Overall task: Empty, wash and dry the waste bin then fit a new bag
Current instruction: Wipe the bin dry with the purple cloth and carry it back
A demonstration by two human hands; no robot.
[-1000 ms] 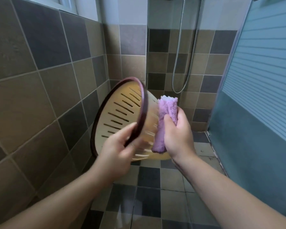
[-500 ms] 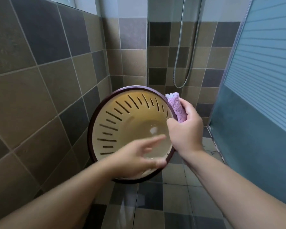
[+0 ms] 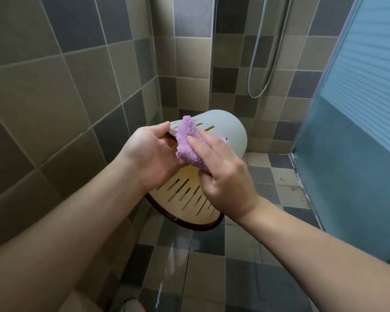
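Observation:
The waste bin (image 3: 225,129) is a pale slotted plastic basket with a dark brown rim. It hangs in the air, tipped over, its closed bottom pointing away and its open mouth facing down toward me. My left hand (image 3: 149,156) grips the bin's rim on the left side. My right hand (image 3: 223,172) holds a fluffy purple cloth (image 3: 188,144) and presses it against the bin's side near the rim. The slotted yellow inner wall (image 3: 185,197) shows below my hands.
A tiled wall stands close on the left. A shower hose (image 3: 259,64) hangs on the back wall. A frosted blue glass door (image 3: 351,131) closes off the right side. Wet checkered floor tiles (image 3: 212,266) lie below.
The bin has swung from mouth-toward-me to bottom-away and tipped downward. My right hand with the cloth has moved from the rim's right side onto the bin's upper side.

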